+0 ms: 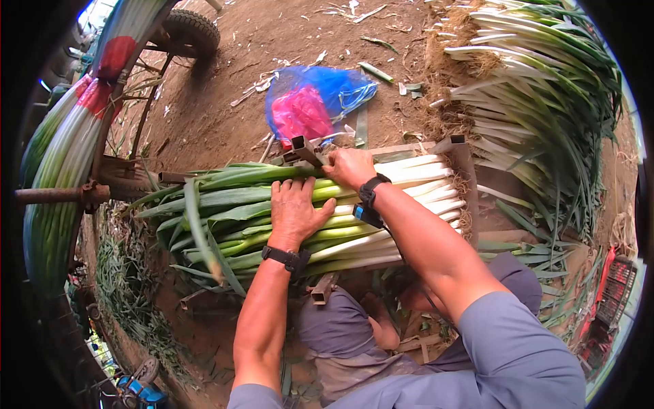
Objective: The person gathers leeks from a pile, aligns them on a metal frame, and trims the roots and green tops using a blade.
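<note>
A thick bundle of large green onions (368,235) lies across a metal frame (323,289), white root ends to the right and green leaves to the left. My left hand (298,208) rests flat on top of the stalks with its fingers spread. At the bundle's far edge, beside an upright square metal tube (304,150), my right hand (349,168) has its fingers curled down. Whatever those fingertips grip is hidden. Both wrists wear dark bands.
A blue mesh bag (340,88) with pink plastic (301,114) lies beyond the frame. More green onions (538,116) are heaped at right. Bound onions (65,163) hang by a rusty bar (58,195) at left, near a wheel (192,34). A dark crate (616,290) stands far right.
</note>
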Demonstrator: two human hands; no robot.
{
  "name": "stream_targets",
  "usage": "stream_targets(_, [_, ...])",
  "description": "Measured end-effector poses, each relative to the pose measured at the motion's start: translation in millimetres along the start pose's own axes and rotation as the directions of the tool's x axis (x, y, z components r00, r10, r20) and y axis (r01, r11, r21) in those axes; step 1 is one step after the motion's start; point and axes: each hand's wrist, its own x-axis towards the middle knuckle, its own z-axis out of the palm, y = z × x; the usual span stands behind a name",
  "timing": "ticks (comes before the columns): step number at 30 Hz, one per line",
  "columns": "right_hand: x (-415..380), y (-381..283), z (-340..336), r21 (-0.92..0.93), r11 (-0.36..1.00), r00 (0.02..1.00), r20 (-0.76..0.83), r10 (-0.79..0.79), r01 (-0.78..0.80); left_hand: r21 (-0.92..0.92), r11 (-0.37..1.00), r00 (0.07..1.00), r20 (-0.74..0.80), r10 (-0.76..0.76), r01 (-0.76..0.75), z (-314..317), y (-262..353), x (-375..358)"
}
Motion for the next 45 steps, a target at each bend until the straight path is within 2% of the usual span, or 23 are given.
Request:
stream_targets(1, [1, 2, 1, 0.000, 1.000, 1.000, 0.008, 0.004, -0.004, 0.006, 1.000, 0.998, -0.056, 0.025, -0.025, 0, 1, 0])
stream_targets(2, [0, 3, 2, -0.001, 1.000, 1.000, 0.008, 0.005, -0.005, -0.013, 1.000, 1.000, 0.023, -0.021, 0.021, -2, 2, 1])
stream_targets(3, [1, 4, 0, 0.017, 1.000, 1.000, 0.011, 0.015, -0.015, -0.015, 1.000, 1.000, 0.019, -0.019, 0.019, 1, 1, 1])
stream_targets(5, [-3, 7, -3, 0.032, 0.999, 1.000, 0.010, 0.028, -0.028, -0.004, 1.000, 0.989, -0.142, 0.027, -0.027, 9, -1, 1])
stream_targets(6, [-7, 12, -6, 0.059, 0.998, 0.999, -0.024, 0.039, -0.037, -0.006, 0.999, 0.989, -0.144, 0.035, -0.036, 11, -1, 1])
stream_targets(8, [-21, 36, -15, 0.066, 0.998, 0.990, -0.138, 0.015, -0.006, -0.028, 0.997, 0.996, -0.045, -0.075, 0.074, 13, -2, 7])
stream_targets(9, [-28, 57, -20, 0.074, 0.996, 0.986, -0.154, 0.056, -0.045, -0.037, 0.997, 0.996, -0.050, -0.074, 0.073, 11, -1, 8])
stream_targets(11, [-47, 98, -43, -0.015, 0.993, 0.974, -0.196, 0.115, -0.121, 0.003, 0.993, 0.990, 0.084, -0.116, 0.116, 4, 4, 11])
stream_targets(13, [-58, 118, -61, 0.062, 0.987, 0.977, -0.147, 0.154, -0.147, -0.012, 0.994, 0.989, 0.105, -0.108, 0.110, 5, 1, 13])
stream_targets(15, [-58, 122, -58, 0.049, 0.988, 0.977, -0.150, 0.153, -0.147, 0.063, 0.997, 0.998, 0.031, -0.050, 0.048, 14, -3, 10])
stream_targets(17, [-48, 136, -50, 0.134, 0.978, 0.982, -0.074, 0.173, -0.163, 0.057, 0.993, 0.978, 0.178, -0.107, 0.098, 3, 3, 14])
stream_targets(19, [-40, 132, -55, -0.014, 0.983, 0.983, -0.029, 0.183, -0.184, 0.048, 0.993, 0.973, 0.203, -0.111, 0.104, 9, -1, 21])
stream_targets(21, [-38, 139, -52, 0.047, 0.990, 0.990, -0.045, 0.134, -0.132, 0.065, 0.995, 0.984, 0.154, -0.087, 0.078, 9, -3, 21])
stream_targets(23, [-47, 148, -39, 0.104, 0.995, 0.966, -0.257, 0.031, -0.004, -0.092, 0.994, 0.992, 0.118, -0.042, 0.053, 1, -18, 19])
stream_targets(24, [-51, 141, -41, 0.148, 0.989, 0.951, -0.304, 0.060, -0.015, -0.212, 0.969, 0.989, 0.105, -0.107, 0.128, -9, -26, 19])
stream_targets(25, [-58, 137, -39, 0.200, 0.979, 0.934, -0.341, 0.108, -0.040, -0.190, 0.971, 0.987, 0.098, -0.126, 0.143, -12, -41, 15])
stream_targets(27, [-57, 137, -37, 0.179, 0.984, 0.920, -0.381, 0.088, -0.020, -0.177, 0.982, 0.976, -0.194, -0.101, 0.067, -22, -77, 13])
stream_targets(29, [-55, 139, -36, 0.191, 0.982, 0.922, -0.377, 0.089, -0.017, -0.100, 0.978, 0.982, -0.038, -0.185, 0.180, -46, -116, 10])
stream_targets(31, [-55, 137, -38, 0.183, 0.982, 0.924, -0.363, 0.118, -0.053, 0.040, 0.966, 0.966, -0.059, -0.251, 0.254, -64, -144, 2])
stream_targets(33, [-56, 136, -38, 0.182, 0.982, 0.922, -0.372, 0.109, -0.043, 0.247, 0.891, 0.914, 0.045, -0.404, 0.382, -85, -161, -4])
stream_targets(35, [-58, 133, -39, 0.254, 0.964, 0.923, -0.348, 0.163, -0.074, 0.288, 0.811, 0.830, 0.086, -0.551, 0.509, -90, -187, -14])
stream_targets(40, [-58, 133, -38, 0.235, 0.970, 0.919, -0.366, 0.144, -0.058, 0.059, 0.766, 0.766, -0.131, -0.630, 0.640, -82, -198, -47])
stream_targets(45, [-57, 136, -37, 0.216, 0.973, 0.914, -0.376, 0.155, -0.076, 0.094, 0.702, 0.707, -0.025, -0.707, 0.706, -85, -224, -45])
